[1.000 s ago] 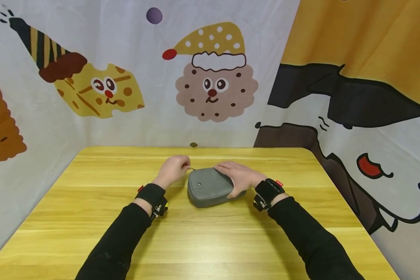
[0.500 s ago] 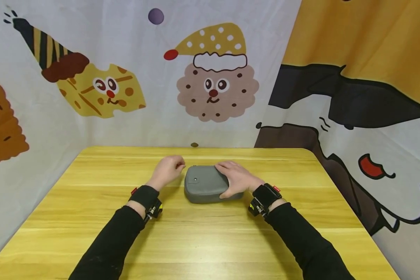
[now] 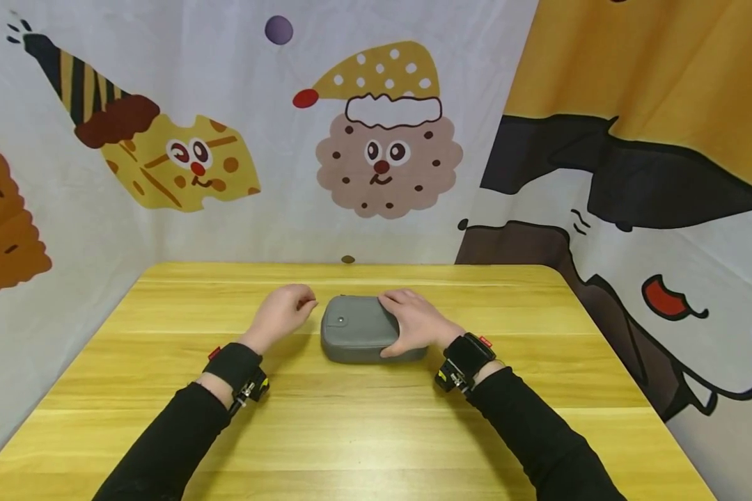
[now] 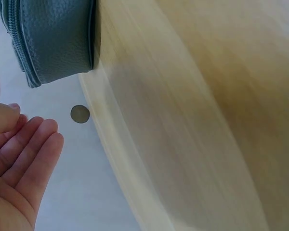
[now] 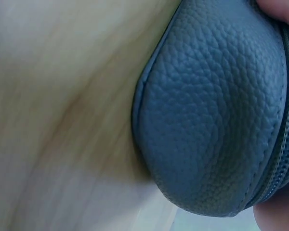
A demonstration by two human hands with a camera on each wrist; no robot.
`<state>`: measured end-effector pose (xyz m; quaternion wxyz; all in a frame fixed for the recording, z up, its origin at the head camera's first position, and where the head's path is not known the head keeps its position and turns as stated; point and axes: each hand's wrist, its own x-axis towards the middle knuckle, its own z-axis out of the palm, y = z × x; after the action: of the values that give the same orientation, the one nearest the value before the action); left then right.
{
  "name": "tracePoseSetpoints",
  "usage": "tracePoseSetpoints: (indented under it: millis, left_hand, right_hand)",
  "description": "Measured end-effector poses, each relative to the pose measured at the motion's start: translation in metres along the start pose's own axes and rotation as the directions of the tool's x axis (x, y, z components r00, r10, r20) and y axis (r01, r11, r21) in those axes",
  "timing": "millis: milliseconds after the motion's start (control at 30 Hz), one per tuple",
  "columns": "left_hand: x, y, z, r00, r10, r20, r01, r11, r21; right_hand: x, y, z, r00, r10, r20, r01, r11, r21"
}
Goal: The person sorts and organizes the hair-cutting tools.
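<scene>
A grey zip pouch (image 3: 357, 330) of pebbled leather, with a small snap on its top, lies flat on the wooden table. My right hand (image 3: 416, 320) grips its right end, thumb on the near side and fingers over the far side. The right wrist view shows the pouch's end and zip (image 5: 284, 154) close up, with only bits of the fingers (image 5: 279, 211) at the edge. Left of the pouch, apart from it, hovers my left hand (image 3: 282, 313). Its fingers (image 4: 36, 154) are loosely bent, thumb near the index finger, and hold nothing.
The table (image 3: 363, 431) ends at a far edge a short way behind the pouch. Beyond it hangs a curtain (image 3: 269, 229) printed with cartoon food figures. Black bands with small cameras (image 3: 251, 390) are strapped on both wrists.
My left hand has drawn back to the left, away from the pouch's zip end. The pouch has shifted slightly left and turned a little, with my right hand still holding it.
</scene>
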<state>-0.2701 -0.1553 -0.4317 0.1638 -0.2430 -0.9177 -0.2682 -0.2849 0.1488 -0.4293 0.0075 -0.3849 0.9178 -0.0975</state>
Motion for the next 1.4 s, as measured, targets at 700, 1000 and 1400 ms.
tracePoseSetpoints:
  millis: [700,1000,1400]
  left_hand:
    - [-0.025,0.0,-0.01,0.999,0.002,0.035,-0.002,1.0,-0.008]
    - [-0.03,0.0,-0.009,0.999,-0.012,0.043,0.012,1.0,-0.008]
    - [-0.035,0.007,-0.025,0.99,-0.141,0.013,0.142,0.986,-0.087]
  right_hand:
    - [0.006,-0.005,0.002,1.0,-0.028,0.004,0.028,0.999,-0.022]
    - [-0.008,-0.006,0.001,1.0,0.004,-0.006,-0.004,0.997,0.071]
    - [-0.06,0.01,-0.021,0.942,0.186,-0.278,-0.11,0.957,0.268]
